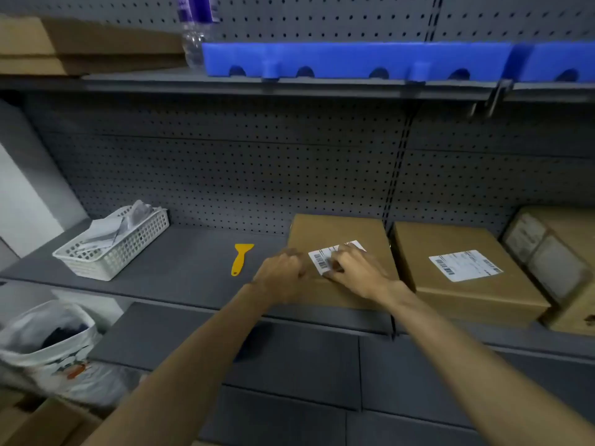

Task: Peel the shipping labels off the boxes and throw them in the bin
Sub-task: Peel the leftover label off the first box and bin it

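Note:
A brown cardboard box (pixel 338 230) stands on the grey shelf with a white shipping label (pixel 318 260) on its top. My right hand (pixel 357 272) lies over the label, fingertips curled at its near left corner. My left hand (pixel 283 275) rests against the box's left edge, fingers curled beside the label. Whether either hand pinches the label is hidden. A second box (pixel 467 294) to the right carries its own label (pixel 465 264). A white basket (pixel 112 246) at the far left holds peeled labels.
A yellow plastic scraper (pixel 241 259) lies on the shelf (pixel 180 262) between basket and box. A third box (pixel 560 262) sits at the far right. A bin lined with a white bag (pixel 48 346) stands low at the left. Blue trays (pixel 354 57) sit on the shelf above.

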